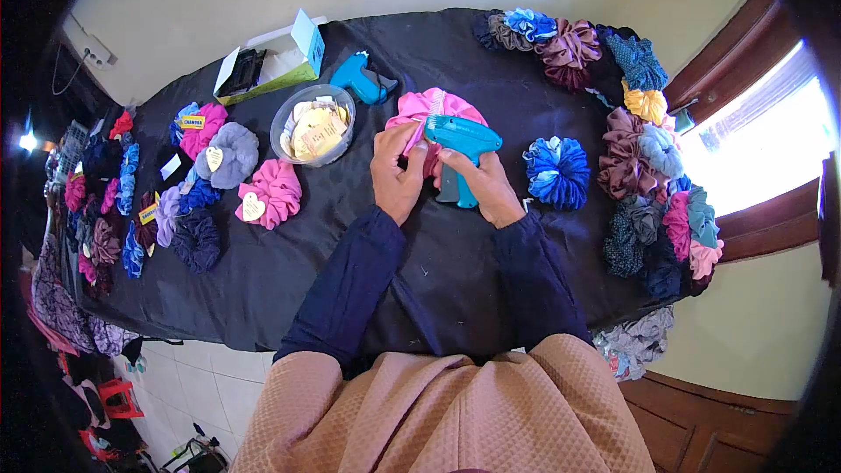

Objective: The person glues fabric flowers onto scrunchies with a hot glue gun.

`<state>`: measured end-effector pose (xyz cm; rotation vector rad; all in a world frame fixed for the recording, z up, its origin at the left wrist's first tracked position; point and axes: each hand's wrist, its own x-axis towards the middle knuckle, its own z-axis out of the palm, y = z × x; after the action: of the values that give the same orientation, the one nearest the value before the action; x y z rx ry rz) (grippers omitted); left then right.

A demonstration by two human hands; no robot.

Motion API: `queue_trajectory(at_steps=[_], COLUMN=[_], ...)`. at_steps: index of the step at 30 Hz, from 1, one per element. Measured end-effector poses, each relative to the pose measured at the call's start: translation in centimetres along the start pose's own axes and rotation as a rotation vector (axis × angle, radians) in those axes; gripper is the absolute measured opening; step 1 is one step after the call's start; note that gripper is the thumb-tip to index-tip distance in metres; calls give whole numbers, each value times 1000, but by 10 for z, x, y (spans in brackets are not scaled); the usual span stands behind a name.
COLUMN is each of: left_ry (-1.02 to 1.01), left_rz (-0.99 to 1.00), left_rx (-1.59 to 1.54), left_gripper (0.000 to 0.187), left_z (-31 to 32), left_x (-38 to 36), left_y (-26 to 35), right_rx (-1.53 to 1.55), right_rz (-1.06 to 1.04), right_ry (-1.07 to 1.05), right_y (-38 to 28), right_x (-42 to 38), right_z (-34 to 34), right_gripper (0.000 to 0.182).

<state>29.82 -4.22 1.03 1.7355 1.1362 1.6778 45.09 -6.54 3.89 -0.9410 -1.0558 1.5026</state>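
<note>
A pink scrunchie is at the middle of the black-covered table, with my left hand closed on its left side. My right hand wraps round the handle of a teal tagging gun. The gun's front end points left and meets the pink cloth by my left fingertips; the exact contact point is hidden. To the right lies a blue scrunchie. Left of my hands are a clear tub of paper tags and a pink scrunchie with a heart-shaped tag.
A second teal tagging gun lies behind the tub, near an open box. Many scrunchies, some tagged, are grouped at the left. A curved row of scrunchies lines the table's right side, near a window.
</note>
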Motion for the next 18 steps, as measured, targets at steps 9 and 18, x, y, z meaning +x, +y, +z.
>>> queue_trajectory(at_steps=[9,18], left_ry=[-6,-27], left_rz=[-88,-118], left_rx=[-113,-139], left_gripper=[29,30], left_z=[0,1], left_x=[-1,-1], left_y=[-3,-4], right_rx=[-77,-53], right_rz=[-42,-79], right_ry=[75,98], right_y=[11,10], right_x=[2,0], right_z=[-2,4], right_gripper=[34,28])
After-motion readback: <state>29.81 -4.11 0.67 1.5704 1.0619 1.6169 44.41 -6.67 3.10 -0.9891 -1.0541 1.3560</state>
